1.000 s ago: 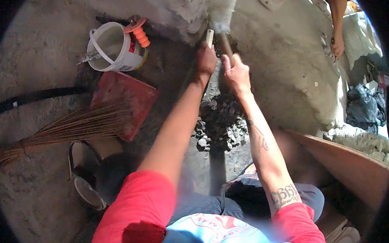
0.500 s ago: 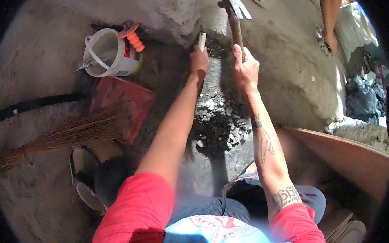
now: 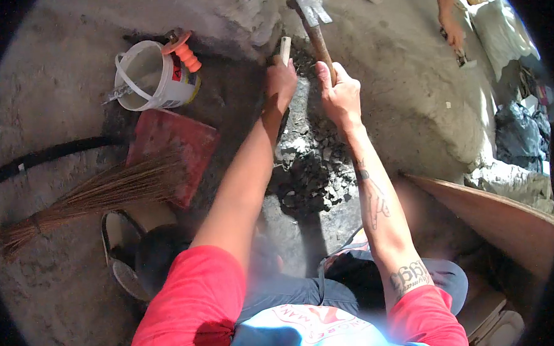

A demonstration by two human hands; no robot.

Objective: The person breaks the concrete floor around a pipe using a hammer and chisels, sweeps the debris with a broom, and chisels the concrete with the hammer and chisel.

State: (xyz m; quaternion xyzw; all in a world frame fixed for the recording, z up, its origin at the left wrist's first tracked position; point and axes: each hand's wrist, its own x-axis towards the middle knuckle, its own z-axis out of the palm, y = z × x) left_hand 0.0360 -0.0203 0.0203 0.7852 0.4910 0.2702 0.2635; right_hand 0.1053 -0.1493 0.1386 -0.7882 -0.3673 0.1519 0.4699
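My left hand [image 3: 281,82] is closed around a chisel [image 3: 285,49], whose pale top end sticks up out of the fist; its lower part is mostly hidden. In my right hand [image 3: 341,97] is a claw hammer [image 3: 322,45], gripped by its worn wooden handle. The metal head, with its split claw, is raised just above and to the right of the chisel's end, apart from it. Broken grey rubble [image 3: 317,171] lies on the ground beneath and between my forearms.
A white bucket [image 3: 139,77] stands left, with an orange-gripped tool [image 3: 187,55] at its rim. Near it lie a red dustpan [image 3: 175,137] and a stick broom [image 3: 103,198]. A wooden board [image 3: 485,203] is at right. Another person's hand [image 3: 451,32] holds a small tool upper right.
The hammer and my right hand have moved left, bringing the head closer to the chisel. My left hand has barely shifted. The other person's hand has moved up and left.
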